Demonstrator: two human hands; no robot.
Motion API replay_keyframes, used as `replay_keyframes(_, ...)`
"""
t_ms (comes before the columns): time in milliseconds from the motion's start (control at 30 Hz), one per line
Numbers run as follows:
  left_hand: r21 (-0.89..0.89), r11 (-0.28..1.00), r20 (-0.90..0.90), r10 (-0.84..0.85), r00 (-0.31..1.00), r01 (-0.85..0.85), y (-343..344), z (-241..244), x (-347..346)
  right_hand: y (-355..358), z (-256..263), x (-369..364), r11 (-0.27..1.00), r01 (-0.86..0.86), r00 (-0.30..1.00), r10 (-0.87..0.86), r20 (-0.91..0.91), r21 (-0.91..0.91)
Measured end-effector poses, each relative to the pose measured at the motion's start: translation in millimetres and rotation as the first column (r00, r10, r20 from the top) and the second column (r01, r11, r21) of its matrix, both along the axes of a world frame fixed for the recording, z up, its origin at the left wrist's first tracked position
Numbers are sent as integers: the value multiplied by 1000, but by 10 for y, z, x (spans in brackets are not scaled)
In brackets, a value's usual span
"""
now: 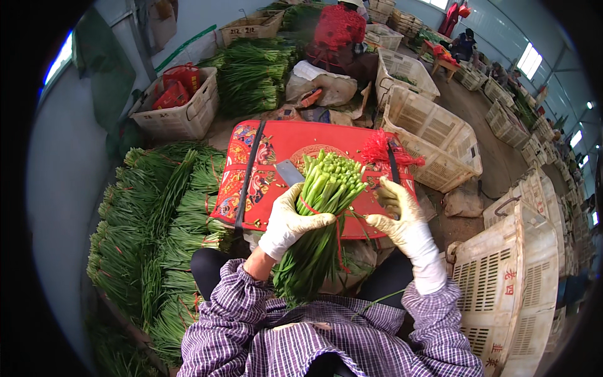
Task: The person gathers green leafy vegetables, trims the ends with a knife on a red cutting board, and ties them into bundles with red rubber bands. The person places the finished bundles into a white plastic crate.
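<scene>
My left hand (293, 217), in a pale work glove, grips a bundle of Chinese chives (331, 184) in front of me. The cut pale ends point up and away, and the dark leaves hang towards my lap. A red tie (308, 205) circles the stems, its loose end dangling beside the leaves. To the right of the bundle is my gloved right hand (400, 214), thumb and fingers apart. A thin leaf reaches close to its thumb; contact is unclear. Behind the bundle, a knife blade (289, 173) lies partly hidden on the red patterned case (292, 136).
Tied chive bundles (127, 226) are piled at my left. Red ties (391, 150) lie on the case's right side, among cut bits. Plastic crates (431, 136) stand beyond the case, with another crate (494, 278) close by my right arm. A person (337, 28) sits ahead.
</scene>
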State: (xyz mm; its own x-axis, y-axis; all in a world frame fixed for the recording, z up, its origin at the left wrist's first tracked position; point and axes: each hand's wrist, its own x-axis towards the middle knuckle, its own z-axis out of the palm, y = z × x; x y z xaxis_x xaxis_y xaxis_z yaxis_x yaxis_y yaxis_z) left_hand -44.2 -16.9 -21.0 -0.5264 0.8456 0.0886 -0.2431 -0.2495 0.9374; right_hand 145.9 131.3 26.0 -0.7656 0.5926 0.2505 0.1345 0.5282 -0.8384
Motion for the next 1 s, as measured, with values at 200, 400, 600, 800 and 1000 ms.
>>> replay_keyframes(200,-207,953,-598,55,800,-220,32,320,268,-253,-331,-483,760,-273,849,-98,-520,-590)
replay_keyframes(400,-18,957,-464,-266,845,291,72,428,-122,-346,-171,-241,615,-445,782,-88,-617,-651)
replay_keyframes(600,92,791,94,-612,785,605,181,188,149,69,392,-443,813,-382,663,-90,-743,-439)
replay_keyframes(800,-31,901,143,-424,894,433,163,228,202,69,653,-84,998,-69,740,44,-672,-11)
replay_keyframes(1000,-71,905,143,-408,902,421,234,177,214,-51,513,-129,918,156,911,9,-413,365)
